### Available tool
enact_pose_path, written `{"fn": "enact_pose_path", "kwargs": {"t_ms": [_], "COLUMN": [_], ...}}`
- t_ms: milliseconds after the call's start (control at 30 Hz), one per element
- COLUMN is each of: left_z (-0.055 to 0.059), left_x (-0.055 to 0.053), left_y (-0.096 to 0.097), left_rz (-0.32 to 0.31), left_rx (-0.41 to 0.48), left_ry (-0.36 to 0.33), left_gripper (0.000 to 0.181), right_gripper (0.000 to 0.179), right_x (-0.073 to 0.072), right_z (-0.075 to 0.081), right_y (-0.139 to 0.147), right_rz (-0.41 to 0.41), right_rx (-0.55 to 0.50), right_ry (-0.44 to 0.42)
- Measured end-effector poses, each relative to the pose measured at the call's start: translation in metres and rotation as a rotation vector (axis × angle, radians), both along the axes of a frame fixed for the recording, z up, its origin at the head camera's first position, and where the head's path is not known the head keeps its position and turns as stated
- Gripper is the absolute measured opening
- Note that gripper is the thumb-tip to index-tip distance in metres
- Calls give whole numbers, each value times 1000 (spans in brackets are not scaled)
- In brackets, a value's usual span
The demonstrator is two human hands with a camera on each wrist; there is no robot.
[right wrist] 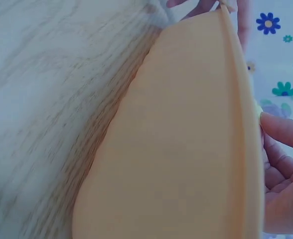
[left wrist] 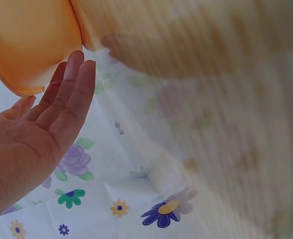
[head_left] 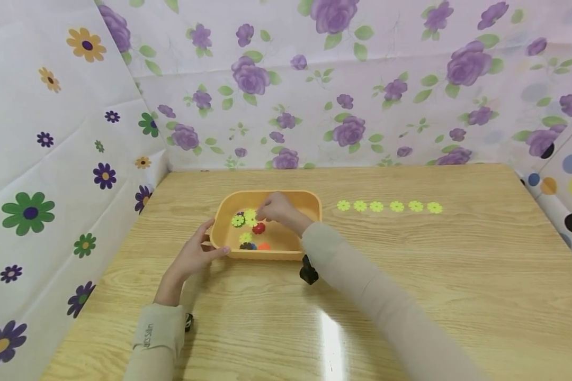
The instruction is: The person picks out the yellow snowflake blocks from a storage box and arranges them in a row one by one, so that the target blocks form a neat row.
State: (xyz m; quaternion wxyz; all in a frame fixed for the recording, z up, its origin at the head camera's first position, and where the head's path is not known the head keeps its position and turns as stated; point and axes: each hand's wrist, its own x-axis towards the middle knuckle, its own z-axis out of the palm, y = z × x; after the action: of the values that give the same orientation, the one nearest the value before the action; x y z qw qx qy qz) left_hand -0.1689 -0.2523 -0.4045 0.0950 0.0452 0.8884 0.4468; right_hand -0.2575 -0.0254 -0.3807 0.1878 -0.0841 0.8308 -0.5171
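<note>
i note the left hand (head_left: 194, 256) clamped on a rectangular orange plastic tub (head_left: 267, 255); the right hand (head_left: 281, 209) is inside, at a yellow flower-shaped plastic disc (head_left: 250, 217), whether pinching i cannot tell. step, i judge: picking. next calls for a firm hold, then lift-out.

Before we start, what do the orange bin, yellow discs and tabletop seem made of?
Orange bin: likely plastic, smooth, satin-looking, with rounded, moulded-looking walls. Yellow discs: probably plastic, bright uniform colour; finish too small to tell. Tabletop: wood or laminate, glossy, with grain and glare.
</note>
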Motion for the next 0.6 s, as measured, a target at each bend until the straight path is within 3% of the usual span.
{"fn": "enact_pose_path", "kwargs": {"t_ms": [333,600], "left_z": [3,0], "left_x": [1,-1], "left_y": [3,0], "left_rz": [-6,5], "left_rx": [-2,-37], "left_ry": [-1,-1], "left_gripper": [90,91], "right_gripper": [12,13], "right_x": [13,16], "right_z": [11,18], "right_y": [22,47], "right_rz": [79,74], "right_rx": [-59,-51], "right_ry": [-13,19]}}
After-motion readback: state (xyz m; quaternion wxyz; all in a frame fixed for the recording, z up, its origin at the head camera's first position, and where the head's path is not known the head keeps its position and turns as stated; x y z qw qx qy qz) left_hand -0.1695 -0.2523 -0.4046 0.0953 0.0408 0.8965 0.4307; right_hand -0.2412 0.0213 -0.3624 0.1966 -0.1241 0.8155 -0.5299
